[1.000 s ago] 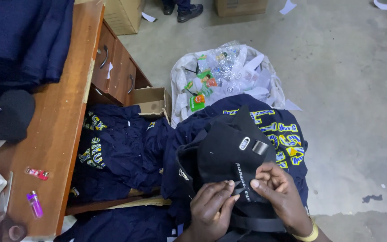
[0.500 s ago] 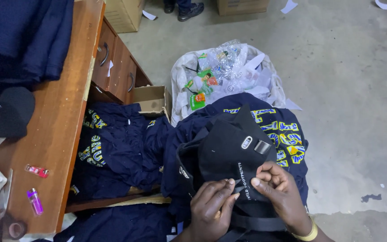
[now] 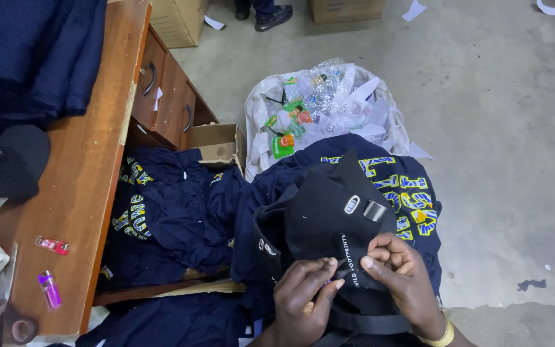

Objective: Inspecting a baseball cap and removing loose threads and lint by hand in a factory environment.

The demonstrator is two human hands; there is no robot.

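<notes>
A black cap (image 3: 329, 218) with a strap and metal buckle lies on my lap, over navy garments (image 3: 393, 186) with yellow and blue lettering. My left hand (image 3: 303, 299) pinches the cap's lower edge with thumb and fingers. My right hand (image 3: 403, 276), a yellow band on its wrist, grips the cap's strap right beside it. The fingertips of both hands almost meet on the black fabric.
A wooden desk (image 3: 91, 193) with drawers stands at the left, bearing two lighters (image 3: 51, 245), scissors (image 3: 4, 308) and dark cloth. More navy garments (image 3: 162, 212) are piled beside it. A white sack of plastic rubbish (image 3: 322, 103) and cardboard boxes (image 3: 216, 144) sit on the concrete floor.
The hands have shifted only slightly on the cap; the view has barely moved.
</notes>
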